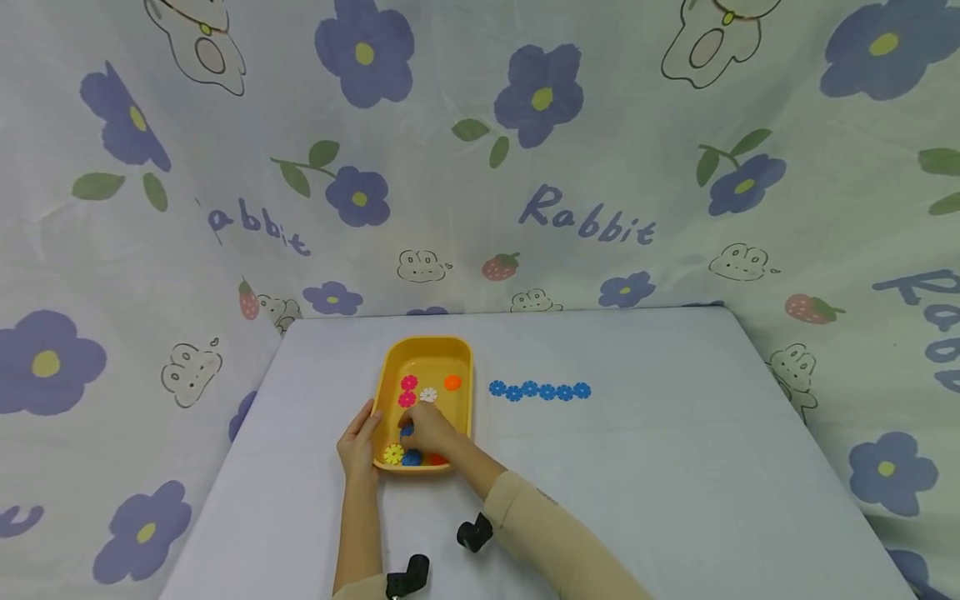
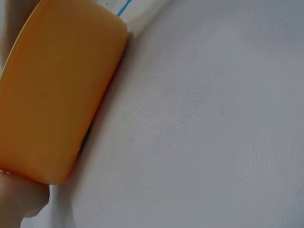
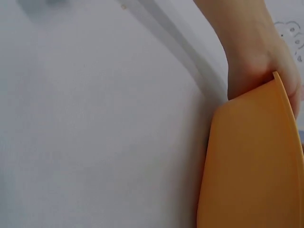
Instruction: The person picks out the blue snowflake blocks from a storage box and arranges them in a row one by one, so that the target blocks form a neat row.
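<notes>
My left hand [image 1: 358,446] grips the left side of a yellow plastic tray [image 1: 467,392], its thumb near the rim. In the left wrist view, part of that hand shows below the tray's outer wall [image 2: 61,90]. My right hand [image 1: 433,433] reaches inside from the right, with bent fingers pinching a blue snowflake disc [image 1: 407,431] that they partly cover. Beside it lie a yellow disc [image 1: 393,454] and another blue one [image 1: 411,457]. Two pink discs [image 1: 408,391], a white disc [image 1: 428,394] and an orange disc [image 1: 452,382] lie farther back.
Right of the tray, several blue discs form a row [image 1: 530,389] on the white tabletop [image 1: 645,483]. A red-orange piece [image 1: 437,459] shows at the tray's front right, under my right wrist. Flower-printed cloth [image 1: 450,192] hangs behind and at both sides.
</notes>
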A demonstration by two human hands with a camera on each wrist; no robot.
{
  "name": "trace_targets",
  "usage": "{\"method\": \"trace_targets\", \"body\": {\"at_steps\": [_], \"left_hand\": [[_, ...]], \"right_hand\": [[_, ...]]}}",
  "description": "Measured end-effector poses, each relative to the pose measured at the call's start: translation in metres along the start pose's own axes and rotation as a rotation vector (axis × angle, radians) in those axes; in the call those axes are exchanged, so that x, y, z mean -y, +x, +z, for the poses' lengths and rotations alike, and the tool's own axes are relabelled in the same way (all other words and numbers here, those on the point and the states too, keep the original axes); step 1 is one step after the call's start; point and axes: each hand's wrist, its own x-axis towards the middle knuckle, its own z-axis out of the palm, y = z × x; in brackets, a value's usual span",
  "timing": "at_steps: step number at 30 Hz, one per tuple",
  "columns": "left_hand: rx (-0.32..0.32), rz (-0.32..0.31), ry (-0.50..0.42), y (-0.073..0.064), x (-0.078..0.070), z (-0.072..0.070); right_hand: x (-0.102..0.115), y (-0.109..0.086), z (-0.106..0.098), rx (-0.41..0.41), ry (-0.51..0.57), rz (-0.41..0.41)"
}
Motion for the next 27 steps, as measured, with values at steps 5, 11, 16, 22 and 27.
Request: {"method": "trace_targets", "body": {"at_steps": [5, 11, 16, 22, 27], "left_hand": [[-0.004, 0.008, -0.002, -0.001, -0.001, 0.002], [-0.003, -0.009, -0.005, -0.001, -0.001, 0.002], [-0.001, -0.011, 0.016, 0.0, -0.002, 0.003], [-0.008, -0.008, 0.01, 0.001, -0.001, 0.002], [-0.014, -0.015, 0.015, 0.0, -0.001, 0.002]], "right_hand": [[-0.005, -0.001, -0.005, -0.085, 0.323, -0.023], [-0.009, 0.0, -0.01, -0.239, 0.625, 0.024], [-0.008, 0.001, -0.012, -0.299, 0.835, 0.089], [-0.004, -0.003, -0.022, -0.361, 0.939, 0.106], [-0.007, -0.002, -0.021, -0.37, 0.839, 0.119]]}}
